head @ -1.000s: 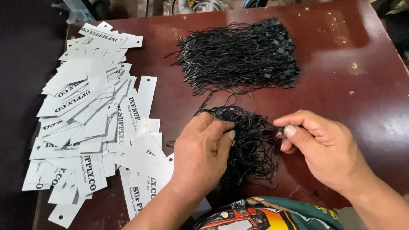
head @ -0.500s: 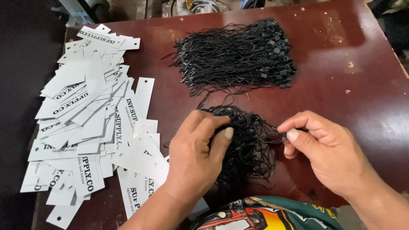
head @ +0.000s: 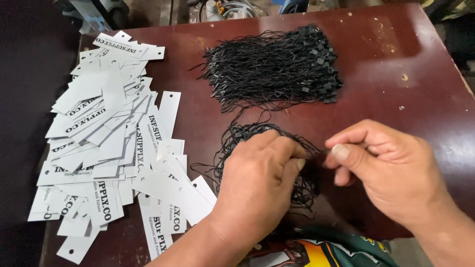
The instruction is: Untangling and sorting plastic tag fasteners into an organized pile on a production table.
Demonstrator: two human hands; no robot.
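A dark red table [head: 405, 44] carries a spread of white tags [head: 106, 143] on its left and a neat bundle [head: 274, 66] of black strings farther back. Nearer, a loose pile [head: 237, 136] lies under the left hand [head: 260, 185], fingers curled into it. The right hand [head: 391, 165] pinches one string just beside.

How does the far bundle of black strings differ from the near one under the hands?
The far bundle of black strings lies untouched, neat and mostly parallel; the near bundle of black strings is tangled, smaller, and partly covered by the left hand, with the right hand pinching beside it. Both rest on the dark red table.
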